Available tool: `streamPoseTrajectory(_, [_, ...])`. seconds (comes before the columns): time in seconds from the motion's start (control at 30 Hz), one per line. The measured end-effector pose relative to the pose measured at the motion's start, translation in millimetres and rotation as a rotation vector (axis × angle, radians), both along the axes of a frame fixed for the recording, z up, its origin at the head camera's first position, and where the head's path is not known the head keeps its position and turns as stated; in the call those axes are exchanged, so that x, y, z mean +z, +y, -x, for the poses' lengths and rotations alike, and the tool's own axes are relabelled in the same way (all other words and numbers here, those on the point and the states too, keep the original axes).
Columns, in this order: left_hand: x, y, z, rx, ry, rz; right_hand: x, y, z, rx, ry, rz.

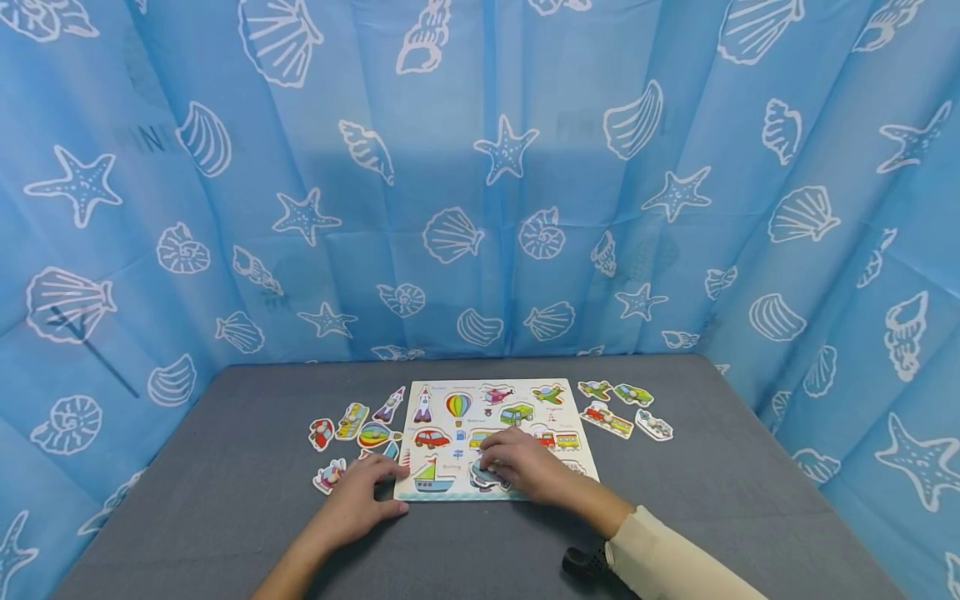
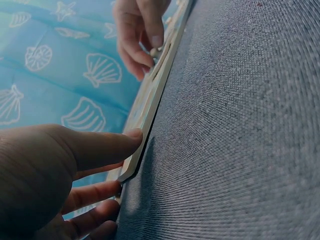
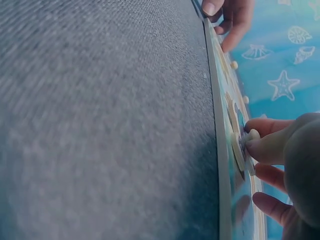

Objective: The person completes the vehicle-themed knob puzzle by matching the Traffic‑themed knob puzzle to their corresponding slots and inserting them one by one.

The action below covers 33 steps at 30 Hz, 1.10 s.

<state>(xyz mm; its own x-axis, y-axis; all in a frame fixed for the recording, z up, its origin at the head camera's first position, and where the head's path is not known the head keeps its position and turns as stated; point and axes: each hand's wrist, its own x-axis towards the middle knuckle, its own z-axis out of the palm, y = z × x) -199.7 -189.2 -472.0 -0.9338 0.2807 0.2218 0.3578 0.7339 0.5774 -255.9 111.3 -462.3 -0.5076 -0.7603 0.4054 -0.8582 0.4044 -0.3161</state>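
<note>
A pale puzzle board (image 1: 450,442) with printed vehicle pictures lies on the grey table. My left hand (image 1: 358,500) is at its lower left corner: the thumb rests along the front edge, the other fingers at the left side, loosely straight. Over the lower middle of the board, my right hand (image 1: 525,467) pinches the small knob (image 3: 254,135) of a blue-grey puzzle piece (image 1: 483,477). That piece (image 3: 239,150) is tilted against the board in the right wrist view; its picture is partly hidden by the fingers.
Left of the board lie several loose pieces, among them a rocket (image 1: 389,405), a yellow bus (image 1: 352,421), a red car (image 1: 321,434) and a balloon (image 1: 375,434). On the right are a train (image 1: 606,419), a green plane (image 1: 595,389) and a truck (image 1: 633,395). A blue curtain (image 1: 480,208) hangs behind.
</note>
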Motion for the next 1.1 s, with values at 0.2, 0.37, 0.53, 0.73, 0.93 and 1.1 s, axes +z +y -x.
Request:
streamPoseTrajectory(0.2, [0.8, 0.4, 0.0, 0.005, -0.019, 0.002, -0.2, -3.9, -0.9, 0.008, -0.057, -0.018])
streamPoseTrajectory(0.37, [1.1, 0.1, 0.1, 0.006, -0.02, 0.003, -0.3, -5.3, -0.3, 0.01, -0.062, -0.009])
streamPoseTrajectory(0.53, [-0.4, -0.4, 0.5, 0.01, -0.003, 0.007, -2.0, -5.8, 0.3, 0.015, -0.033, 0.014])
streamPoseTrajectory(0.73, [-2.5, -0.1, 2.0, 0.017, -0.008, 0.012, -2.4, -4.6, -0.9, -0.002, -0.028, 0.011])
streamPoseTrajectory(0.93, [-2.3, 0.5, 2.3, 0.024, -0.019, 0.014, -2.5, -3.0, -4.2, -0.039, -0.049, -0.01])
streamPoseTrajectory(1.1, [-2.0, 0.8, 1.5, 0.025, 0.001, 0.009, -4.6, -2.9, -6.1, -0.083, -0.097, -0.012])
